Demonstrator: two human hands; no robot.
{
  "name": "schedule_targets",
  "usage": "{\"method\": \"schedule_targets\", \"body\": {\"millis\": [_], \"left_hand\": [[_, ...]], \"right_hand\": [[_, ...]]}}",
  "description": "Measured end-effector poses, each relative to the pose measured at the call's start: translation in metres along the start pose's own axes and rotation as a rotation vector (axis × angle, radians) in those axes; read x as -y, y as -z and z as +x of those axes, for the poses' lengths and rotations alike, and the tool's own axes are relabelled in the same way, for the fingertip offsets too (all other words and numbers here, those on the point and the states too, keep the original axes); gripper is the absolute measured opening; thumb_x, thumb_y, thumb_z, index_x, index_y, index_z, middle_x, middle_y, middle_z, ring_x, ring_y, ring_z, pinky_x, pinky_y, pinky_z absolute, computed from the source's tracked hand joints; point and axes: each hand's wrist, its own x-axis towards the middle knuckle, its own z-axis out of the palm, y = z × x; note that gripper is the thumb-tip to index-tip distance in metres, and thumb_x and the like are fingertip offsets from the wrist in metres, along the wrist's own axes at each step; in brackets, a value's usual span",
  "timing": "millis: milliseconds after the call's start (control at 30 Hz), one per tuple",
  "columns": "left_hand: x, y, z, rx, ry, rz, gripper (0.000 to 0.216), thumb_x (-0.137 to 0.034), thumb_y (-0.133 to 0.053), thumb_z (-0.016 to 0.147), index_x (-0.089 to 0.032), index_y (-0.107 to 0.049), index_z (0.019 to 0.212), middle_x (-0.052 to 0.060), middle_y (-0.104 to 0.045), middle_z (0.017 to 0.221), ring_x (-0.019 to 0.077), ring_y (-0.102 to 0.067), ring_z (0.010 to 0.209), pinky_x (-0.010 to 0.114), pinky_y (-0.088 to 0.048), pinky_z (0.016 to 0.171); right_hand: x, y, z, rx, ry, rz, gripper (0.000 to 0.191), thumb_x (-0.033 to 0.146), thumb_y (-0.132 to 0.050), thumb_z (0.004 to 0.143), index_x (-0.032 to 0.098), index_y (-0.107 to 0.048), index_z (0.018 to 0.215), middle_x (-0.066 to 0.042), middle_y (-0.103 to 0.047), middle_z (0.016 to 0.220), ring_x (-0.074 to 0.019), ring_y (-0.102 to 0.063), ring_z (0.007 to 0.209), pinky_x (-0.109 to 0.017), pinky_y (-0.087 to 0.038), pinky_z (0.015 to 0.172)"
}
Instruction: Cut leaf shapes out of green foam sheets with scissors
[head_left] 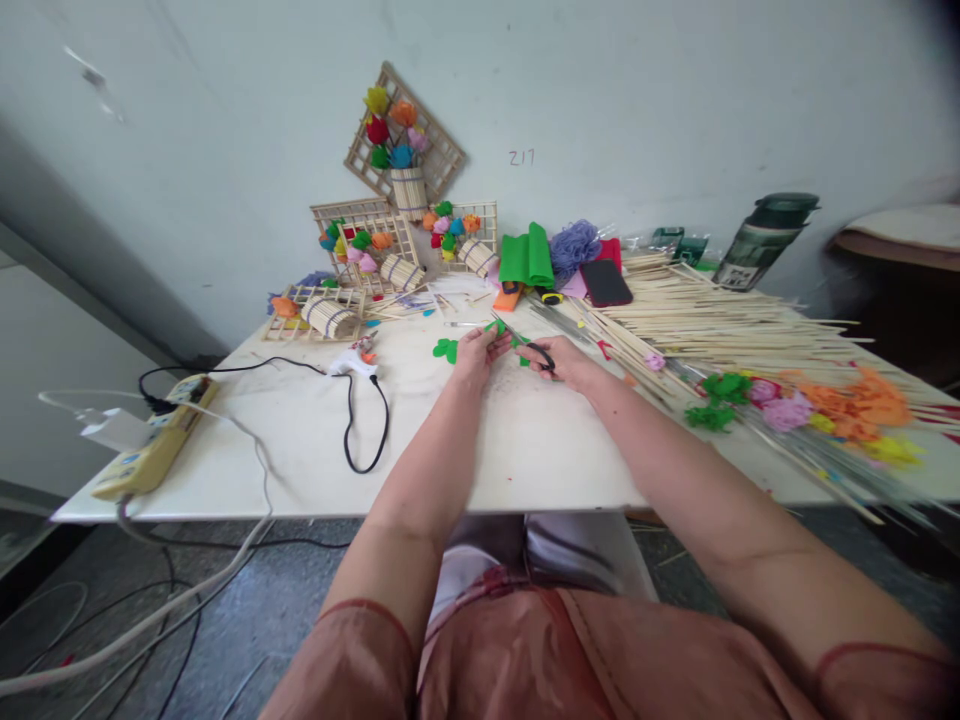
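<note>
Black-handled scissors [541, 350] angle toward a small green paper piece [496, 326].

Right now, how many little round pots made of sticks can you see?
4. One stick pot is highest up, one lowest at the left, one between, and one nearest the green roll. More may be hidden behind these.

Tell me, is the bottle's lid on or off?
On: the dark lid sits across the top of the bottle, and no open mouth shows.
</note>
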Motion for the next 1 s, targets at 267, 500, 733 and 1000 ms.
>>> {"method": "schedule_targets", "body": {"millis": [267, 500, 733, 1000], "left_hand": [[0.0, 0.003, 0.004, 0.012, -0.002, -0.002, 0.015, -0.009, -0.066, 0.079, -0.013, -0.056, 0.068, 0.008, -0.072, 0.075, 0.0195, -0.072, 0.089, 0.036, -0.054, 0.092], [-0.002, 0.001, 0.001, -0.014, -0.029, -0.034, 0.02, -0.008, -0.065, 0.079, -0.014, -0.053, 0.064, 0.006, -0.07, 0.07, 0.0172, -0.072, 0.083, 0.035, -0.053, 0.092], [0.0, 0.002, 0.005, -0.017, -0.042, -0.043, 0.015, -0.008, -0.063, 0.079, -0.013, -0.055, 0.067, 0.005, -0.07, 0.069, 0.0171, -0.072, 0.081, 0.036, -0.053, 0.093], [0.001, 0.005, 0.009, -0.04, -0.076, -0.047, 0.012, -0.009, -0.063, 0.08, -0.013, -0.056, 0.07, 0.004, -0.068, 0.068, 0.0171, -0.072, 0.08, 0.038, -0.052, 0.095]], "right_hand": [[0.002, -0.001, -0.001, -0.012, 0.018, 0.021, 0.02, 0.02, -0.073, 0.075, 0.014, -0.058, 0.065, 0.005, -0.047, 0.047, -0.0031, -0.032, 0.035, -0.017, -0.022, 0.032], [0.005, -0.004, -0.004, -0.009, 0.024, 0.01, 0.018, 0.018, -0.071, 0.076, 0.014, -0.057, 0.065, 0.005, -0.044, 0.045, -0.0036, -0.03, 0.035, -0.017, -0.02, 0.031], [0.006, -0.006, -0.006, -0.002, 0.018, 0.022, 0.016, 0.017, -0.07, 0.076, 0.013, -0.058, 0.067, 0.005, -0.045, 0.044, -0.0032, -0.03, 0.035, -0.016, -0.02, 0.031], [-0.005, -0.005, 0.004, 0.017, 0.012, 0.03, 0.013, 0.017, -0.071, 0.075, 0.011, -0.061, 0.069, 0.005, -0.045, 0.044, -0.0028, -0.03, 0.034, -0.016, -0.021, 0.032]]}}
